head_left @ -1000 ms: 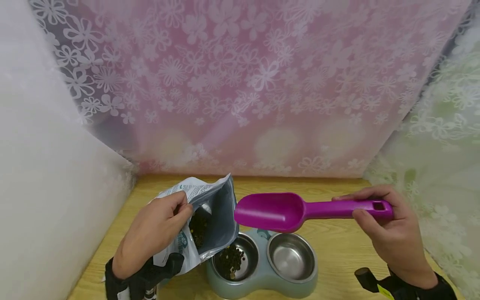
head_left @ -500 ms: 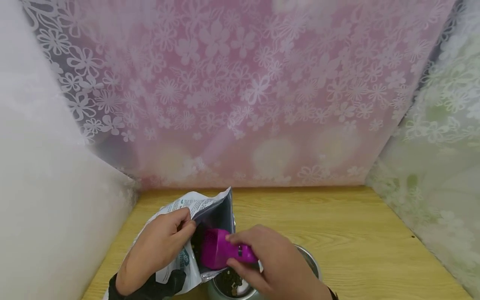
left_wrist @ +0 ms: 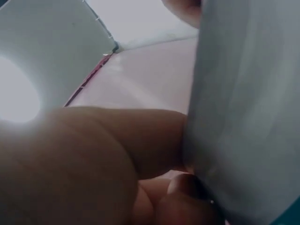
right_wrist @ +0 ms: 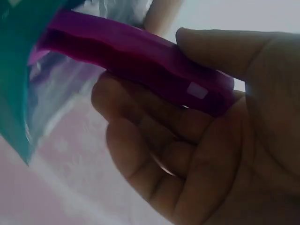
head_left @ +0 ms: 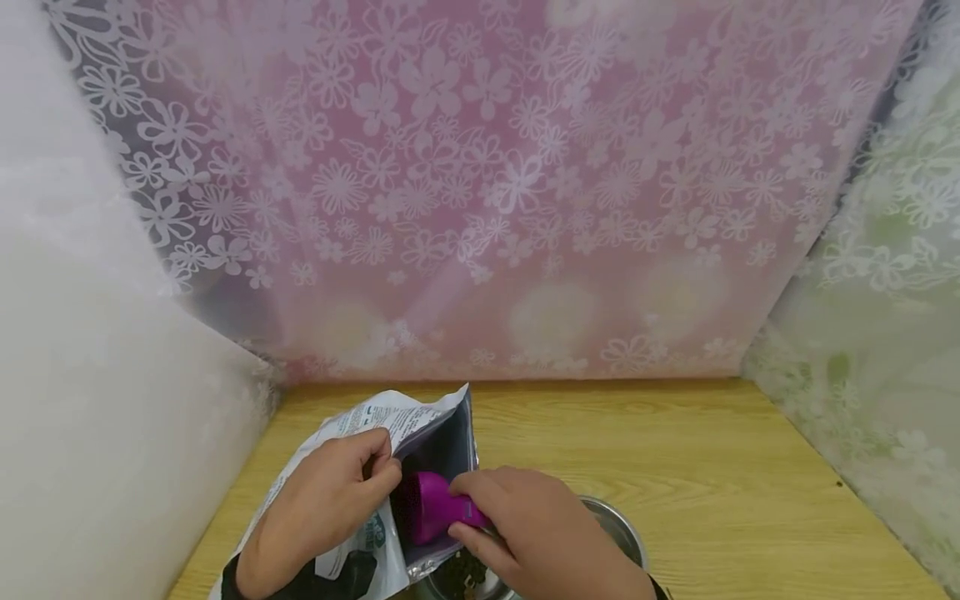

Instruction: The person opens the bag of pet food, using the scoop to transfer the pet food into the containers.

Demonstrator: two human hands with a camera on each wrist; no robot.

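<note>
A white bag (head_left: 408,417) with a silvery lining leans at the lower middle of the head view, its mouth facing right. My left hand (head_left: 322,504) pinches the bag's near rim between thumb and curled fingers. My right hand (head_left: 540,533) grips the handle of a magenta scoop (head_left: 431,508), whose bowl is inside the bag's mouth, partly hidden. In the right wrist view the scoop's handle (right_wrist: 140,61) lies between thumb and fingers. Below the bag's mouth, a metal bowl holding dark kibble (head_left: 461,575) shows in part.
A second metal bowl (head_left: 618,529) is partly hidden behind my right hand. The wooden table (head_left: 712,467) reaches back to a pink flowered sheet (head_left: 480,208). A pale sheet (head_left: 112,400) rises at the left and a greenish one (head_left: 885,375) at the right.
My right hand has moved left and lowered the scoop from above the bowls into the bag. The left hand keeps its pinch on the rim. The head view has tilted up a little.
</note>
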